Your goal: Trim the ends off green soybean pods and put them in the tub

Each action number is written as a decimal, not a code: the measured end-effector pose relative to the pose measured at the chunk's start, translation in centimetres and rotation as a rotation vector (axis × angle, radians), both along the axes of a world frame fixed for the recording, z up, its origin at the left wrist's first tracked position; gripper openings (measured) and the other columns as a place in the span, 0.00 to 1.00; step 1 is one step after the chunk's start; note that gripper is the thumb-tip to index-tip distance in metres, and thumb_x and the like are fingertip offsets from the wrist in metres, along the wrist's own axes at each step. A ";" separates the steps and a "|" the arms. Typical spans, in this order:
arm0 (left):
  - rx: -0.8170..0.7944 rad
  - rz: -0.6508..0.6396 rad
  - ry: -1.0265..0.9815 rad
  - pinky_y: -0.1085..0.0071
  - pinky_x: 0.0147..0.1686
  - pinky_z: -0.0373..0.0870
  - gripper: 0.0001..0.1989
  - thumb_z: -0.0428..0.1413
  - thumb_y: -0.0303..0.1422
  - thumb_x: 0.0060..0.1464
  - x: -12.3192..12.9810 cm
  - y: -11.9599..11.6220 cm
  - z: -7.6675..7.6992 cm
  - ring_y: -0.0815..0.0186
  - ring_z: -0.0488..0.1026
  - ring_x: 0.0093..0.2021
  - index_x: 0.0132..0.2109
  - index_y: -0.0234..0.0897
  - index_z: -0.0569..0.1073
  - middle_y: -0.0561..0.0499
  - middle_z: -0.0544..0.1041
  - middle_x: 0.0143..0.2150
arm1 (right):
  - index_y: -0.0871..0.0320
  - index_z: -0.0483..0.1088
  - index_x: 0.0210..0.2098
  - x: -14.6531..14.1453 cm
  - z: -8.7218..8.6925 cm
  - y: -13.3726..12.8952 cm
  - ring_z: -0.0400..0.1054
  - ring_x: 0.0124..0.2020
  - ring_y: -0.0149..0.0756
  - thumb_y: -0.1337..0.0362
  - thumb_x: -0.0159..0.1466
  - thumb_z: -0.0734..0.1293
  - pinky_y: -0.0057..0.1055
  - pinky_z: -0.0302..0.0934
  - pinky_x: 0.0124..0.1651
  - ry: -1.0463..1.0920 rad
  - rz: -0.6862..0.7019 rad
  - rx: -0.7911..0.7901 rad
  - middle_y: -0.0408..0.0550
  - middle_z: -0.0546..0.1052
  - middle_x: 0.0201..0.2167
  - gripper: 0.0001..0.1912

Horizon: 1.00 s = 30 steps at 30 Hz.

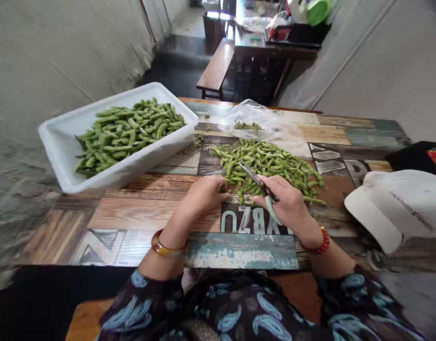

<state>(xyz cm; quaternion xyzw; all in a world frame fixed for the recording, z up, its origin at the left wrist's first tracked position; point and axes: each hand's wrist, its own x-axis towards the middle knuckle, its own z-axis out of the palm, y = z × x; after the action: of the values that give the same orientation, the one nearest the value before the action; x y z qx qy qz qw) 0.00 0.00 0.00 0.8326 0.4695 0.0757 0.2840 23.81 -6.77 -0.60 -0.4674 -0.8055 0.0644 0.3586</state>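
Green bean pods [275, 163] lie in a loose heap on the patchwork-pattern table [161, 201]. My right hand [284, 199] is closed round scissors [252, 176] with pale green handles; their blades point up and left over the heap. At the heap's near left edge is my left hand [209, 192], its fingers curled together beside the pods. What those fingers hold, if anything, is hidden. More pods [132, 132] fill much of a white plastic tub [161, 158] at the left.
Behind the heap lies a clear plastic bag [251, 113] with small green scraps. A white cap [404, 203] sits at the right, near a dark object [412, 158]. Beyond the table are a bench [218, 66] and another cluttered table [260, 42]. Walls flank both sides.
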 end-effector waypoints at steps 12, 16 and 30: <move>-0.524 0.208 -0.957 0.76 0.21 0.55 0.14 0.62 0.41 0.53 -0.4 -0.2 0.8 0.76 0.59 0.20 0.37 0.34 0.73 0.56 0.69 0.25 | 0.56 0.70 0.57 0.2 0.1 0.1 0.74 0.38 0.41 0.56 0.65 0.70 0.37 0.72 0.44 0.032 -0.055 -0.019 0.53 0.79 0.40 0.22; -0.705 0.192 -1.148 0.78 0.19 0.51 0.16 0.64 0.41 0.52 0.0 -0.5 0.3 0.79 0.60 0.18 0.37 0.32 0.71 0.51 0.75 0.32 | 0.57 0.71 0.55 0.1 0.0 0.1 0.74 0.37 0.41 0.56 0.65 0.70 0.37 0.71 0.44 0.023 -0.056 -0.012 0.52 0.79 0.40 0.21; -0.790 0.354 -1.316 0.81 0.16 0.46 0.17 0.68 0.39 0.45 0.9 -0.6 0.6 0.79 0.62 0.19 0.34 0.31 0.73 0.52 0.74 0.28 | 0.56 0.70 0.54 0.1 -0.3 0.1 0.74 0.37 0.41 0.57 0.64 0.71 0.37 0.71 0.43 -0.003 -0.049 -0.002 0.51 0.78 0.39 0.21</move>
<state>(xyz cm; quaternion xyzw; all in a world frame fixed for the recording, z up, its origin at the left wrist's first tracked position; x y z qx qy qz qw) 0.90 -0.62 0.55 0.3669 0.3229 0.4245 0.7622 23.88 -6.63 -0.87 -0.4874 -0.7942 0.0559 0.3585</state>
